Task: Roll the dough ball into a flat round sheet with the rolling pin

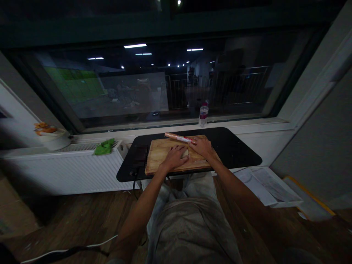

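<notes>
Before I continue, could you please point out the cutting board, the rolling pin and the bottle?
Cutting board (156, 152): head view, bare wood toward its left end.
Rolling pin (180, 138): head view, near the middle of its length.
Bottle (203, 115): head view, middle of its body.

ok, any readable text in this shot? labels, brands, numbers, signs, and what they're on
None legible.
Red-and-white label on the rolling pin: too small and blurred to read.
Pink-purple label on the bottle by the window: also too small to read.
White box at lower right: grey markings on top, can't tell if they're text.
</notes>
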Demonstrator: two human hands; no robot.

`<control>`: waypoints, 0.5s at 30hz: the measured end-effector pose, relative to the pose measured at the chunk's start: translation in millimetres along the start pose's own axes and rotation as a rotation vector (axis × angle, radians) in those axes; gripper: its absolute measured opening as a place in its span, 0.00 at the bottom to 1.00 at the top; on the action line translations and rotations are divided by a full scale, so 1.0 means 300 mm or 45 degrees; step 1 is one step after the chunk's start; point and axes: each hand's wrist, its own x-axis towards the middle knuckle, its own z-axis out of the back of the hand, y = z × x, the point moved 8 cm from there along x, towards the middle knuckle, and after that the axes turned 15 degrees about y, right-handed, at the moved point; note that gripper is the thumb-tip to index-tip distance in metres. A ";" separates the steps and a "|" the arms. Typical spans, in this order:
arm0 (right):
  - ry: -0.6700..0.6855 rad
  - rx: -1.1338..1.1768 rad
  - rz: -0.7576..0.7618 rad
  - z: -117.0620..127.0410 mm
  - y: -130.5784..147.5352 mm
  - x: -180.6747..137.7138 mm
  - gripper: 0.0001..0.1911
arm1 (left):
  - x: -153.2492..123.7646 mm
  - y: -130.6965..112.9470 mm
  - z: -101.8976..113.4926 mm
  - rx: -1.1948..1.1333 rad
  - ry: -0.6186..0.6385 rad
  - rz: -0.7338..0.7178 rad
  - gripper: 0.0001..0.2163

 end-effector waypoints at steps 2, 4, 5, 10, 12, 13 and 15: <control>0.023 -0.012 0.023 -0.002 0.006 0.001 0.27 | 0.001 -0.008 0.000 0.006 -0.007 -0.012 0.25; 0.020 -0.023 0.038 0.000 0.007 0.001 0.27 | 0.002 -0.011 0.000 0.023 0.003 -0.025 0.25; 0.014 -0.026 0.045 0.002 0.008 0.000 0.26 | 0.003 -0.010 -0.001 0.039 0.014 -0.023 0.25; 0.027 -0.035 0.038 0.005 0.006 -0.008 0.27 | -0.001 0.004 -0.003 0.074 0.021 0.021 0.25; 0.027 -0.019 0.042 0.010 0.008 -0.013 0.27 | -0.003 0.006 -0.003 0.070 0.010 0.022 0.25; 0.023 -0.009 0.054 0.013 0.011 -0.015 0.27 | -0.003 0.007 -0.003 0.070 0.009 0.024 0.25; 0.014 0.005 0.070 0.018 0.015 -0.018 0.27 | -0.001 0.011 -0.002 0.073 0.010 0.040 0.25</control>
